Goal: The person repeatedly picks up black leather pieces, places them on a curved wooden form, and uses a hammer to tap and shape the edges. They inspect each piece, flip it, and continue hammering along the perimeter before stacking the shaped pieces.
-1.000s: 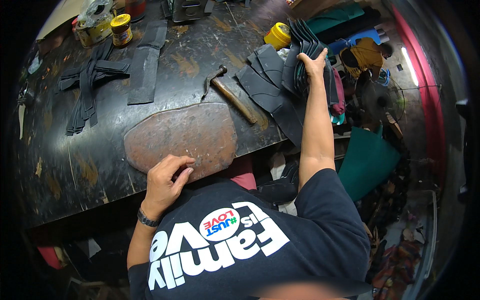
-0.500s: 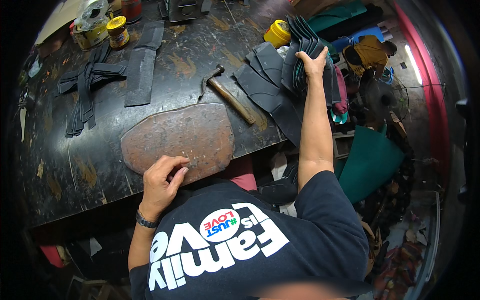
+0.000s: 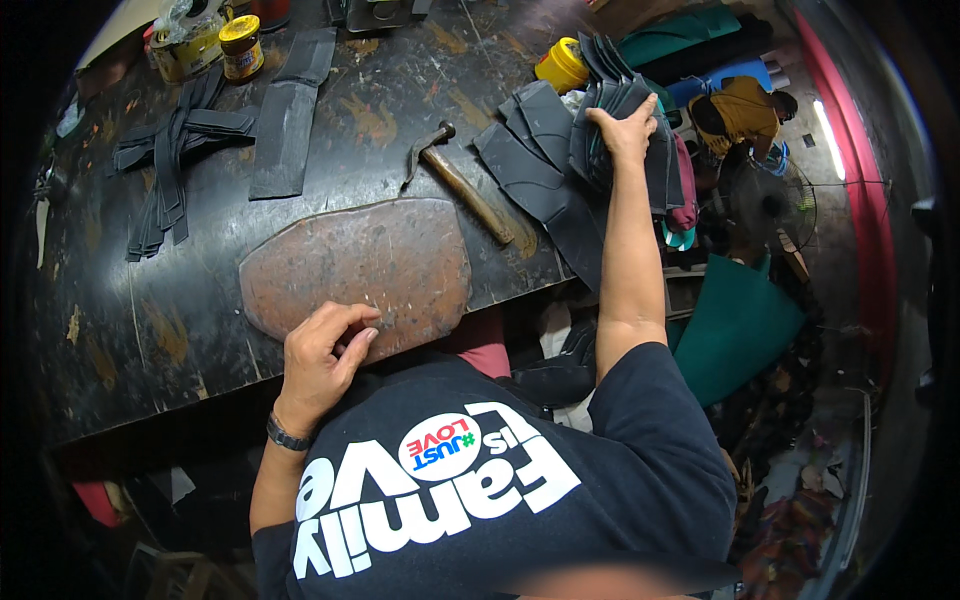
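At the right end of the dark worktable my right hand [image 3: 626,135] grips a stack of black cut pieces [image 3: 603,98], thumb on the near side and fingers over the top. Their material looks like leather or thin foam. More flat black pieces [image 3: 535,180] lie fanned out just left of that stack. My left hand [image 3: 328,345] rests at the near edge of a worn brown slab [image 3: 360,260], fingers loosely curled, thumb apart from the forefinger, nothing visible in it. Between the slab and the black pieces lies a hammer [image 3: 467,195] with a wooden handle.
Crossed bundles of black strips [image 3: 180,140] and a long black panel [image 3: 283,135] lie on the left. Behind them stand a yellow-lidded jar [image 3: 241,50] and a large can [image 3: 187,55]. A yellow tub [image 3: 562,66] stands far right. Beyond the table are a fan [image 3: 775,205] and another person [image 3: 735,115].
The upper pieces of the stack under my right hand have settled closer together, and the hand has shifted slightly. My left hand has hardly moved; the whole view has shifted a little.
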`<move>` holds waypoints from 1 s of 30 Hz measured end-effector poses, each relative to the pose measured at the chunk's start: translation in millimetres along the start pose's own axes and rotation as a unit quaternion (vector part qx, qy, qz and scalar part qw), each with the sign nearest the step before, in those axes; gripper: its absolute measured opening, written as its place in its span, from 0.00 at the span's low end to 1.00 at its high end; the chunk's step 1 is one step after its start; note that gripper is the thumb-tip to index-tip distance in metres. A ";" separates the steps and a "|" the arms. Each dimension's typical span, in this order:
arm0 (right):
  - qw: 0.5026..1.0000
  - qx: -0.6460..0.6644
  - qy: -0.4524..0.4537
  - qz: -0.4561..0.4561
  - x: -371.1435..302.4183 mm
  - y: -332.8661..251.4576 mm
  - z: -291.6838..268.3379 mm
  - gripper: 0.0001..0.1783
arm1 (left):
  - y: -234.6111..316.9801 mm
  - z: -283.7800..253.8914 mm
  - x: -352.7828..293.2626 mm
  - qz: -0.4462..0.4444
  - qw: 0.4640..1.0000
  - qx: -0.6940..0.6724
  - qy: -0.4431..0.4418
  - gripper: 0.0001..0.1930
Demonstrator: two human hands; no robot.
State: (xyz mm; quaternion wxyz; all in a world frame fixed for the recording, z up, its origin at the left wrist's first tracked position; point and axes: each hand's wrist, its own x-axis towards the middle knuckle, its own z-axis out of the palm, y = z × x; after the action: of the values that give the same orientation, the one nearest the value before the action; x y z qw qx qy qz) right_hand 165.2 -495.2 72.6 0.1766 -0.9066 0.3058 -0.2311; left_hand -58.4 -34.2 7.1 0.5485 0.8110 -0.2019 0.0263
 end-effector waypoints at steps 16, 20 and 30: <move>0.987 -0.153 -0.048 0.009 -20.3 -29.0 4.6 0.82 | -4.0 0.4 -1.9 0.026 1.000 -0.004 0.000 0.11; 0.988 -0.138 -0.054 0.029 -14.0 -29.1 5.3 0.80 | -3.7 0.4 -1.8 0.044 0.999 0.002 0.006 0.10; 0.978 0.202 -0.004 -0.051 33.3 23.6 -11.7 0.76 | -5.5 0.9 -3.2 0.028 0.999 -0.021 0.004 0.11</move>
State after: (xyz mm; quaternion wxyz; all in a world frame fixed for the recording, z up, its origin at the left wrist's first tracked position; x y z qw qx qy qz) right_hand 171.4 -536.1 81.7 0.3449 -0.8676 0.2059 -0.2932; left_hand -59.5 -32.4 1.1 0.5648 0.7934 -0.2233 0.0406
